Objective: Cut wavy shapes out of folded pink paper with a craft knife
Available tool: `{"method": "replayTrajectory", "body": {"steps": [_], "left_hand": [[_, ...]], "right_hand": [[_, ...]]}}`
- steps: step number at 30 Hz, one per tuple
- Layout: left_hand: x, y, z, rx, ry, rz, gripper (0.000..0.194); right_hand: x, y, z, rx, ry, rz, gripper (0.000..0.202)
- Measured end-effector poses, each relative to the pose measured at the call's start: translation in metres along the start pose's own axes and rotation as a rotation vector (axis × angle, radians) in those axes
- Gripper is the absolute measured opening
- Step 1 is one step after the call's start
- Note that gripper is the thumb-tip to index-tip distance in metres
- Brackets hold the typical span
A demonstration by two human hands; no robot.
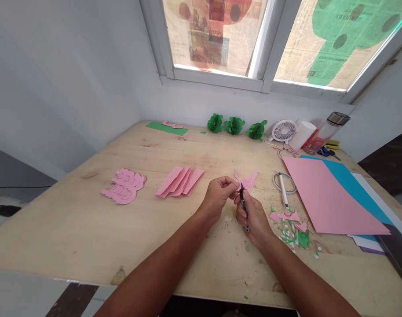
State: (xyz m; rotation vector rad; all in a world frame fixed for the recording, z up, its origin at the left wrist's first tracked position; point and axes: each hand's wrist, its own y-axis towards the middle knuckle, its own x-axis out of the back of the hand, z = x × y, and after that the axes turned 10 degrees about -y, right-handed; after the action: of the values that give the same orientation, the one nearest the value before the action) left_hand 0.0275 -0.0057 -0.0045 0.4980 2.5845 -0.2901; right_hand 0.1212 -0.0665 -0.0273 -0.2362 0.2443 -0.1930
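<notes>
Pink paper (249, 181) with a jagged, cut outline is pinched at its left side between the fingers of my left hand (219, 196). My right hand (253, 215) is closed round what look like slim dark scissors (242, 198), whose tip meets the paper. A blue-grey end of the tool shows below my fingers. To the left lie folded pink paper strips (179, 181) in a fanned stack. Farther left is a pile of pink scalloped paper cut-outs (125, 186).
Pink, green and white paper scraps (291, 229) lie beside my right wrist. A white pen (283, 189), a pink sheet (333, 198) and blue paper (356, 187) are on the right. Green paper figures (234, 126), a small fan (284, 131) and a bottle (326, 134) stand along the wall.
</notes>
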Motion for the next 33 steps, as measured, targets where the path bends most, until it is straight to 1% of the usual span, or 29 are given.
{"method": "replayTrajectory", "body": {"steps": [7,17,33], "left_hand": [[-0.001,-0.001,-0.001,0.000,0.002,-0.018,0.015],[-0.001,-0.001,-0.004,0.006,-0.006,-0.017,0.015],[0.001,-0.001,-0.013,0.028,0.083,0.012,0.013]], "right_hand": [[0.000,0.000,0.000,0.004,-0.003,-0.012,0.039],[0.000,0.000,0.000,-0.003,0.000,0.004,0.038],[0.002,0.000,0.000,0.006,-0.014,0.034,0.037]]}}
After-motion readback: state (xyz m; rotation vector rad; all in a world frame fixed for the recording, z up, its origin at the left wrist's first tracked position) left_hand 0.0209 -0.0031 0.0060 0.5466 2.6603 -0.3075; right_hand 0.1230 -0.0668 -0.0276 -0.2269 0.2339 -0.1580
